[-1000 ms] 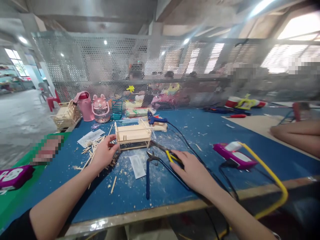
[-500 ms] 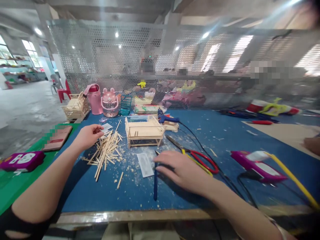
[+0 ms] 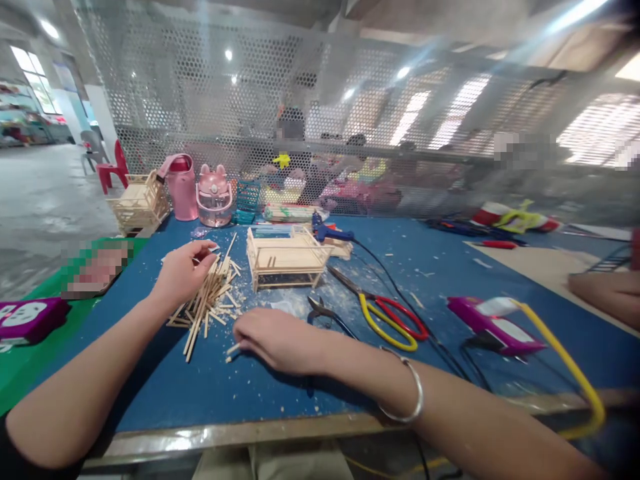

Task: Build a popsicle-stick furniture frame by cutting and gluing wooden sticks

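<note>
My right hand (image 3: 280,340) is closed, fingers pointing down at the table, with the end of a short wooden stick (image 3: 233,349) sticking out from under its fingertips. My left hand (image 3: 184,272) hovers by the upper left of a pile of thin wooden sticks (image 3: 203,310), its fingers curved and thumb apart. Behind my right hand stands a small wooden frame like a toy bed (image 3: 287,257). Blue-handled cutting pliers (image 3: 324,309) lie partly hidden by my right forearm. A white paper slip (image 3: 283,306) shows just behind my right hand.
Scissors (image 3: 393,319) with red and yellow handles lie right of the pliers. A blue glue gun (image 3: 334,233) with a black cord sits behind. Pink bottles (image 3: 215,198) stand at the back left. A purple device (image 3: 493,327) lies right. Another person's arm (image 3: 605,297) rests far right.
My right hand has moved left from the blue-handled pliers to the loose stick. The pliers now lie turned on the table. My left hand has opened slightly; the camera view has shifted.
</note>
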The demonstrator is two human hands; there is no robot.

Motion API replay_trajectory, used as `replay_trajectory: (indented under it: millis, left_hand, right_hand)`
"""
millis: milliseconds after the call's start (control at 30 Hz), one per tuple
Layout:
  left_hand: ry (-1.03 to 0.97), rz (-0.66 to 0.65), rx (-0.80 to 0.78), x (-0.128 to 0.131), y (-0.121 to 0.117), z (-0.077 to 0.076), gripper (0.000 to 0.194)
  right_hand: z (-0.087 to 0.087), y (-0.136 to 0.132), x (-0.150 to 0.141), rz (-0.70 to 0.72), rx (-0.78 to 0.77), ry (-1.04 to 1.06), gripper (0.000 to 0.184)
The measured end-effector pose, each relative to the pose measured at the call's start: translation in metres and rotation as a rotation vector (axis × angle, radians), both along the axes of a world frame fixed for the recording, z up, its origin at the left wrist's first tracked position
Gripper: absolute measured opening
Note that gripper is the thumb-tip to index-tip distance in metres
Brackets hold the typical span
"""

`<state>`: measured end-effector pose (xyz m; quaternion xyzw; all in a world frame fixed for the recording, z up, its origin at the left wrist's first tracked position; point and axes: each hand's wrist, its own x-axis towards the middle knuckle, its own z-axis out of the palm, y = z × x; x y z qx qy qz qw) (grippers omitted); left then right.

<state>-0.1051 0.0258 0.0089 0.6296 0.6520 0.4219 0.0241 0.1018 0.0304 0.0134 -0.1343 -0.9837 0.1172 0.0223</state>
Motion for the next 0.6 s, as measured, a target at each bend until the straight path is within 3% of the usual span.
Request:
replay_trajectory:
  millis: [133, 267, 367, 600]
  left_hand:
    - [-0.067, -0.006, 0.028, 0.017, -0.007, 0.003, 0.029]
    - [0.016, -0.296, -0.058, 0.040, -0.015, -0.002, 0.030]
    - [0.071, -0.401, -0.105, 0.053, -0.018, -0.004, 0.025]
    - [-0.089, -0.278, -0.132, 0.059, -0.021, -0.007, 0.024]
  right_hand:
    - [0.019, 0.021, 0.017, -0.160, -0.065, 0.071, 0.006]
    - [0.027, 0.041, 0.029, -0.174, -0.112, 0.233, 0.008]
    - [0.020, 0.043, 0.030, -0.200, -0.150, 0.319, 0.008]
    - [0.006, 0.043, 0.032, -0.311, -0.082, 0.596, 0.011]
